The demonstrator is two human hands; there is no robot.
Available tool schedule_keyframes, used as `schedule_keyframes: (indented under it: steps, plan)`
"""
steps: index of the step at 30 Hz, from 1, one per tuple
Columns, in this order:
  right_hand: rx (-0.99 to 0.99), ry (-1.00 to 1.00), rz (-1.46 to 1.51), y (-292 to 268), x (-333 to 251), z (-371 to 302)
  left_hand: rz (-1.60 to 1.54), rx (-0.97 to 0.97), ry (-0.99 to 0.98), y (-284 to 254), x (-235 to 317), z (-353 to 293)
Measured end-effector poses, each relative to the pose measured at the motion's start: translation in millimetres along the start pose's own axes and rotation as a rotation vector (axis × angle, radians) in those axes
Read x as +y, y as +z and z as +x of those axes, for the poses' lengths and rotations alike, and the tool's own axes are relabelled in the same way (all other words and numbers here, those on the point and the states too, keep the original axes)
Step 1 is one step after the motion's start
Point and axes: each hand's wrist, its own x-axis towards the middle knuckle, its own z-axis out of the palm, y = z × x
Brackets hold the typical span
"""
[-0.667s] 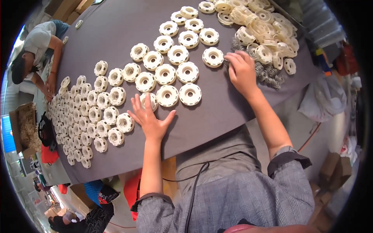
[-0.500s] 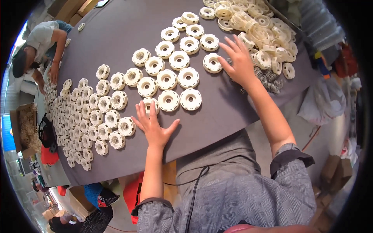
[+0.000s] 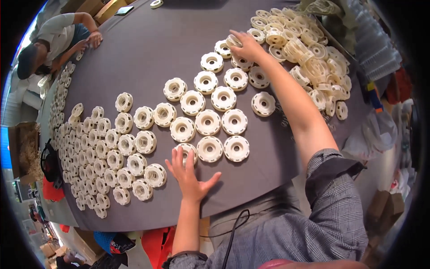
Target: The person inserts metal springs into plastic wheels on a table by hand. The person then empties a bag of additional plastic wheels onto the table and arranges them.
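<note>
Cream-white notched plastic wheels point(image 3: 208, 122) lie in loose rows across the grey table point(image 3: 148, 58). My left hand point(image 3: 191, 179) is open, fingers spread, its fingertips over a wheel point(image 3: 186, 154) at the near end of a row. Farther off, my right hand point(image 3: 249, 47) has its thumb and fingers around a wheel point(image 3: 233, 41) at the far end of the rows. The wheels at left hold coil springs point(image 3: 155, 175); those in the middle show bare centre holes. My right forearm partly hides a pile of loose grey springs point(image 3: 285, 117).
A heap of cream wheels point(image 3: 309, 54) covers the far right of the table. Many spring-filled wheels point(image 3: 89, 154) crowd the left side. A co-worker point(image 3: 53, 40) leans at the far left edge. A phone point(image 3: 124, 10) lies near the far edge; a plastic bag point(image 3: 371, 132) hangs at right.
My right hand has moved away and leftward, from beside the near wheels to the wheel at the far end. My left hand stays spread by the same wheel. The co-worker's hands have shifted farther back.
</note>
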Motion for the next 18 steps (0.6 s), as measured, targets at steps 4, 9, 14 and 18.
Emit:
schedule_keyframes:
  steps: [4, 9, 14, 18]
  plan:
    - [-0.006, -0.006, -0.085, 2.1, -12.7, 9.5, -0.110, -0.003, -0.077, -3.2, -5.8, -3.6]
    - [0.260, -0.293, -0.012, 6.1, -6.1, 38.5, -0.167, -0.086, -0.091, -4.8, -1.9, 2.0]
    - [-0.005, -0.455, -0.030, 33.0, -68.3, 55.1, -0.207, -0.094, -0.128, -9.1, -5.8, 1.2]
    - [-0.108, -0.614, -0.065, 54.7, -124.5, 35.4, -0.210, -0.115, -0.103, -11.1, -6.6, 0.3]
